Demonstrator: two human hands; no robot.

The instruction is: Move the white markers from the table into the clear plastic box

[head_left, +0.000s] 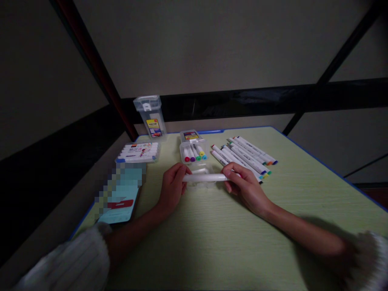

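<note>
A white marker (206, 178) is held level between my two hands. My left hand (175, 184) pinches its left end, and my right hand (242, 184) grips the right end, where a bit of pink shows. Just behind and below the marker sits a small clear plastic box part (201, 186), partly covered by it. Farther back, an open clear case (182, 151) holds several markers with coloured ends, red, purple, green, blue and yellow. Beyond my right hand, several loose white markers (247, 155) lie in a slanted pile.
At the back left stands a tall clear lidded box (153, 115) with a yellow label. A flat pack of white pens (139, 151) lies before it. Nearer is a light-blue book or tablet (124, 198), partly pixelated. The pale green table (194, 242) has blue edges and meets a wall.
</note>
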